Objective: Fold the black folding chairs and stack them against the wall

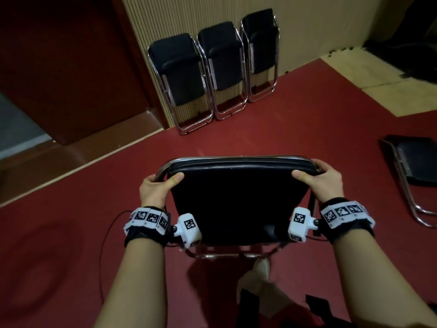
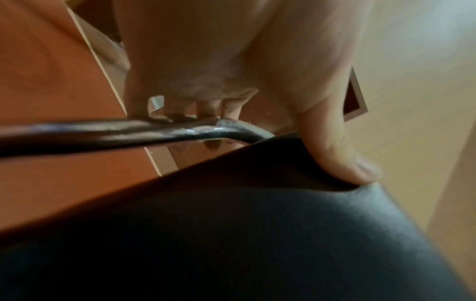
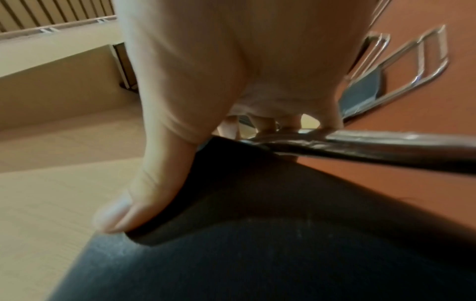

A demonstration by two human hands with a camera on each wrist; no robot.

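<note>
Folded chair (image 1: 238, 200) btwn both hands (L (image 1: 157, 189), R (image 1: 324, 183)), thumbs on pad.

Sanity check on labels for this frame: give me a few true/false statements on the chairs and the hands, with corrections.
1. Three folded chairs lean against the slatted wall. True.
2. Only the left hand holds the carried chair. False: the right hand grips its other top corner as well.
3. Each thumb presses on the black padding while the fingers wrap round the chrome frame. True.
4. The floor under the chairs is grey tile. False: it is red floor.
5. Another chair lies on the floor to the person's right, away from the wall. True.
</note>
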